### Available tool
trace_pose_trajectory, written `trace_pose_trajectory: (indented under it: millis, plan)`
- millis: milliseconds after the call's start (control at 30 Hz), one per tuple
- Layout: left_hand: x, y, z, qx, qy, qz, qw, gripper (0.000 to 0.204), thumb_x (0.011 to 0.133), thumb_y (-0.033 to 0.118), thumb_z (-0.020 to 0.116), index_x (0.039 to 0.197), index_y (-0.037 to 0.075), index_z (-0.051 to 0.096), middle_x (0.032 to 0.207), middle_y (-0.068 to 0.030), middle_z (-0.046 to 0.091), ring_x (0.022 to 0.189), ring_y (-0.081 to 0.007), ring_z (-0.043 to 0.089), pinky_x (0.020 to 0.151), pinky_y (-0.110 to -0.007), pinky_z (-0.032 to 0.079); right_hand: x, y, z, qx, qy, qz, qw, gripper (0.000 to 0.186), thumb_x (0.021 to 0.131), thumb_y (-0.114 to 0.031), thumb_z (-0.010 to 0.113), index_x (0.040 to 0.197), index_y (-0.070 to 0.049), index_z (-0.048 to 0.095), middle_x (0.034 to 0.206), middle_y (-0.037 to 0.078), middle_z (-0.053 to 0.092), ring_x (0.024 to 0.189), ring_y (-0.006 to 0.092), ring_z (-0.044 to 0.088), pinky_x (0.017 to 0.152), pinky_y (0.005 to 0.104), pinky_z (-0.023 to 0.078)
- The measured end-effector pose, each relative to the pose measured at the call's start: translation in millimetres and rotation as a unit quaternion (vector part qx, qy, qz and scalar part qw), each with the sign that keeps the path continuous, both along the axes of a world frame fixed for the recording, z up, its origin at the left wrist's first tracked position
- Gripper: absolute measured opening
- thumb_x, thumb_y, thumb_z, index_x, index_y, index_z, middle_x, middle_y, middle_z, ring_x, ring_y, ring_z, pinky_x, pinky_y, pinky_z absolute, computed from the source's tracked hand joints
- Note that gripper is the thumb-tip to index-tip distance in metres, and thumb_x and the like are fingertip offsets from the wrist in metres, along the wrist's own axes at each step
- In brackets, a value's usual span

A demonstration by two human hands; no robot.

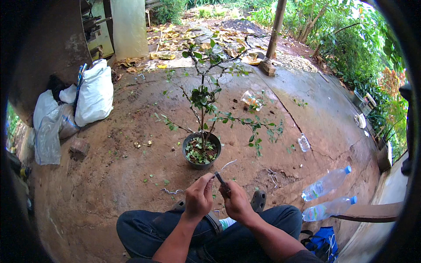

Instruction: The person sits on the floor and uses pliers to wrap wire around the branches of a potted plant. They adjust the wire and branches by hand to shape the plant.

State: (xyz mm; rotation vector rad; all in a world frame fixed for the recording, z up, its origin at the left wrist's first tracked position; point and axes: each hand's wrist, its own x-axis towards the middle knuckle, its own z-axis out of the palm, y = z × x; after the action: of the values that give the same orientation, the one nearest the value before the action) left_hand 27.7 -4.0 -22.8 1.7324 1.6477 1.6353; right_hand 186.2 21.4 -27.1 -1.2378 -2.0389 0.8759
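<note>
My left hand (199, 196) is closed in a pinch on a thin silvery wire (229, 164), whose free end curves up to the right. Beside it, my right hand (239, 200) grips a dark, narrow hand tool (221, 179); its jaws meet the wire close to my left fingertips, and its exact kind is hard to make out. Just beyond my hands stands a small leafy tree (202, 94) in a round black pot (188, 158). Leaves cover the soil, and wire seems to run along the lower branches. Bent pieces of wire (172, 191) lie on the ground nearby.
Two clear plastic bottles with blue caps (324, 184) lie at the right, near a blue bag (326, 243). White sacks (94, 94) lean by the left wall, with a brick (79, 147) in front. A wooden post (276, 33) stands at the back. A small plastic cup (303, 143) lies beyond the bottles.
</note>
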Motion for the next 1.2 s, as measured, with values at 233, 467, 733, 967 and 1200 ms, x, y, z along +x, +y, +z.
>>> trace_pose_trajectory:
  millis: [233, 467, 733, 967, 1200]
  plan:
    - [2.7, 2.1, 4.5, -0.016, 0.026, 0.043, 0.999, 0.011, 0.104, 0.006, 0.056, 0.112, 0.001, 0.062, 0.091, -0.0236, 0.069, 0.087, -0.0465, 0.069, 0.071, -0.050, 0.053, -10.0, 2.0, -4.3, 0.070, -0.072, -0.051, 0.994, 0.013, 0.094, -0.012, 0.069, 0.104, -0.005, 0.064, 0.093, 0.021, 0.066, 0.087, 0.0444, 0.066, 0.072, 0.0510, 0.051]
    - [3.6, 3.9, 6.5, -0.110, -0.017, 0.031, 0.993, 0.012, 0.105, 0.006, 0.051, 0.100, 0.000, 0.061, 0.088, -0.0253, 0.068, 0.085, -0.0500, 0.065, 0.070, -0.054, 0.050, -8.1, 6.3, -1.4, 0.108, -0.162, -0.085, 0.977, 0.018, 0.095, -0.024, 0.068, 0.102, -0.008, 0.065, 0.094, 0.017, 0.069, 0.086, 0.0421, 0.069, 0.069, 0.0524, 0.053]
    - [-48.0, 3.2, 12.8, -0.289, -0.202, -0.216, 0.910, 0.023, 0.108, 0.016, 0.057, 0.095, -0.001, 0.064, 0.072, -0.0045, 0.059, 0.063, -0.0124, 0.055, 0.057, -0.035, 0.044, 5.2, 17.6, 16.0, 0.102, -0.199, -0.020, 0.974, 0.028, 0.095, -0.036, 0.074, 0.089, -0.010, 0.067, 0.082, 0.015, 0.069, 0.076, 0.0419, 0.069, 0.063, 0.0514, 0.051]
    - [-44.1, 1.7, 24.0, -0.211, -0.144, -0.159, 0.954, 0.017, 0.105, 0.012, 0.062, 0.105, -0.003, 0.068, 0.071, -0.0128, 0.060, 0.063, -0.0128, 0.054, 0.059, -0.035, 0.047, 1.3, 19.8, 16.7, 0.138, -0.137, -0.012, 0.981, 0.024, 0.096, -0.028, 0.073, 0.104, -0.006, 0.068, 0.090, 0.019, 0.068, 0.083, 0.0435, 0.068, 0.068, 0.0514, 0.051]
    - [-29.5, 1.6, 27.4, -0.114, -0.088, -0.111, 0.983, 0.013, 0.103, 0.008, 0.065, 0.108, -0.004, 0.069, 0.084, -0.0206, 0.069, 0.070, -0.0242, 0.069, 0.064, -0.036, 0.052, 8.5, 14.9, 15.7, 0.098, -0.096, 0.013, 0.990, 0.027, 0.098, -0.021, 0.070, 0.117, -0.004, 0.060, 0.104, 0.022, 0.060, 0.096, 0.0451, 0.063, 0.077, 0.0510, 0.050]
